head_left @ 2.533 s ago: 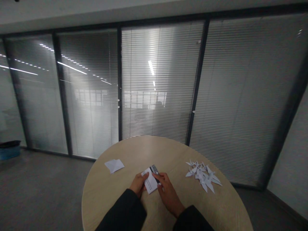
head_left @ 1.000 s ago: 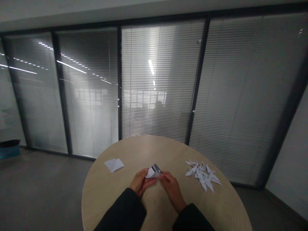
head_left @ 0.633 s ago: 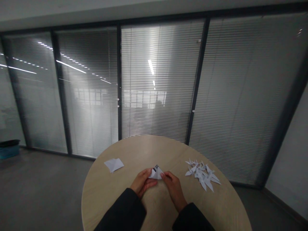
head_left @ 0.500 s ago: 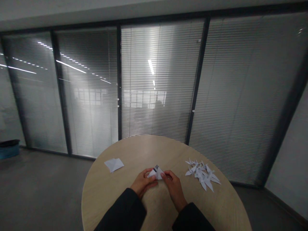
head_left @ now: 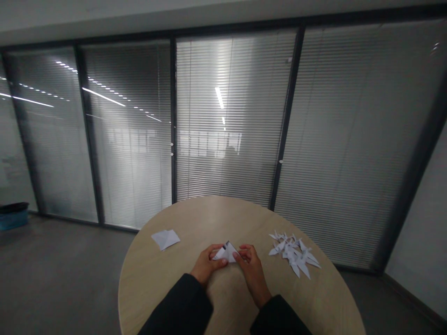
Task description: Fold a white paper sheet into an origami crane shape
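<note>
A small folded piece of white paper point(head_left: 226, 252) with a dark printed patch is held between my hands above the table. On its left side my left hand point(head_left: 208, 264) grips it, the thumb lying along the lower edge. My right hand point(head_left: 250, 267) pinches the right corner between thumb and fingers. The paper's upper part comes to a point, and its underside is hidden. To the right lies a pile of folded white paper cranes point(head_left: 292, 253). Flat sheets of white paper point(head_left: 165, 239) lie off to the left.
The round wooden table point(head_left: 216, 211) stands before a glass partition point(head_left: 230, 116) with blinds and dark frames. A blue container point(head_left: 14, 217) sits on the floor at the far left.
My left thumb has moved to the paper's lower edge. The folded paper's top looks narrower, with less of the dark print showing. The cranes and flat sheets have not moved.
</note>
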Available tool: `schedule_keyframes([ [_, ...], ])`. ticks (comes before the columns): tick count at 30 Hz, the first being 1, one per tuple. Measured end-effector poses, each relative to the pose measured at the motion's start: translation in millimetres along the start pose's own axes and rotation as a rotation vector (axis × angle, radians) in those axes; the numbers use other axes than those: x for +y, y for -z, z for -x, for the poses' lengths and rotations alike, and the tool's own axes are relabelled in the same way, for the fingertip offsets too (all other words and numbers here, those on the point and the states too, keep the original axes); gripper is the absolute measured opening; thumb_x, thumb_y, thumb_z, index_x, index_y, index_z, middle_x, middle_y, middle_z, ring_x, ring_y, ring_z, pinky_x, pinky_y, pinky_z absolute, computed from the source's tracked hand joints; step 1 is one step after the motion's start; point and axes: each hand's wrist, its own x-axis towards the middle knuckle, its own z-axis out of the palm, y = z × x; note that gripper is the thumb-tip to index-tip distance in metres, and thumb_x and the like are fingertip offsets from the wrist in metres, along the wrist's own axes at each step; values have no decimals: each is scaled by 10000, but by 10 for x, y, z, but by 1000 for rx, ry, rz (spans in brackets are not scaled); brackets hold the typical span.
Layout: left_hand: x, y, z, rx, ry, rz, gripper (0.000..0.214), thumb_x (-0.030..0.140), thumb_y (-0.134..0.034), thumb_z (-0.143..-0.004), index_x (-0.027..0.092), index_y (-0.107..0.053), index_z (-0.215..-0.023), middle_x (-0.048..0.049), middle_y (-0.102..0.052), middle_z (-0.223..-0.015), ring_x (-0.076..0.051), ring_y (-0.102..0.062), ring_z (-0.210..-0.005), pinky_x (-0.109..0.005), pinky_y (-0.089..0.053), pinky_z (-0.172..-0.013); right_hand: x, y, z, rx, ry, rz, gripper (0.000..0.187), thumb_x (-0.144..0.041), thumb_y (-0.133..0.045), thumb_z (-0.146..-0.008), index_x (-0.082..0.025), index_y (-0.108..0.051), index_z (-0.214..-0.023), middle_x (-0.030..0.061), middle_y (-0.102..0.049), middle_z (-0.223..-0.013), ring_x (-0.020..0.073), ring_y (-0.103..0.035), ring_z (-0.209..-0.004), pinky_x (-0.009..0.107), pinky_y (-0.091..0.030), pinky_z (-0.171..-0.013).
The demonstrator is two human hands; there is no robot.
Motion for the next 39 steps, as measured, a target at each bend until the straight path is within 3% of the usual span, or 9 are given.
schedule_keyframes([
  [15,-21,-31,-29,74,6,71,511,276,-867,-453,117,-667,-895,-43,-694,-745,-176,-627,-679,-315,-504,-705,-130,2,32,-87,-17,48,455,-603,-671,-611,-192,-649,-806,71,-715,-777,254,-654,-745,330,-503,-681],
  [28,-15,-12,-43,117,17,66,490,293,-872,-424,123,-667,-835,-46,-691,-745,-196,-633,-692,-326,-510,-677,-121,-10,40,-73,-12,53,382,-552,-683,-619,-193,-661,-749,53,-705,-714,245,-647,-703,330,-501,-667],
  [39,-47,6,-54,132,9,46,465,294,-859,-449,127,-671,-840,-52,-694,-745,-214,-641,-705,-342,-511,-678,-95,-8,35,-97,-5,77,448,-617,-648,-627,-188,-647,-755,57,-701,-725,240,-640,-715,309,-487,-662],
])
